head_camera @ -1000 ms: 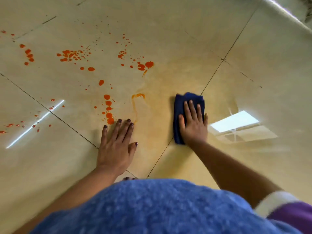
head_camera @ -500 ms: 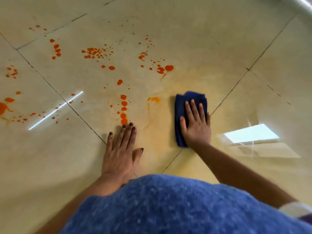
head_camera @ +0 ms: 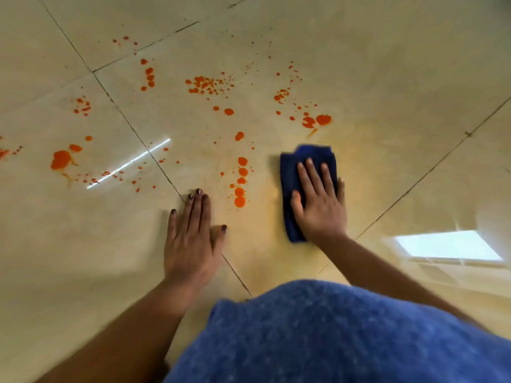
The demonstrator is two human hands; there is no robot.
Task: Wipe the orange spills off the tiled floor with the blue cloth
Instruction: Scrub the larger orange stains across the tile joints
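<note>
4 fingers (head_camera: 309,175) press flat on blue cloth (head_camera: 290,172).

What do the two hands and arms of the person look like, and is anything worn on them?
Both forearms are bare, with no sleeves in view. The left hand has dark polish on its nails. The right hand shows no clear polish, rings or bracelets. No watch or glove is visible on either.

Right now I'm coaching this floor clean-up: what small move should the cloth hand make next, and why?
Probably slide the blue cloth leftward under the right hand into the column of orange drops. Those drops are whole and close beside the cloth, while the floor around the cloth shows only a faint smear.
</note>
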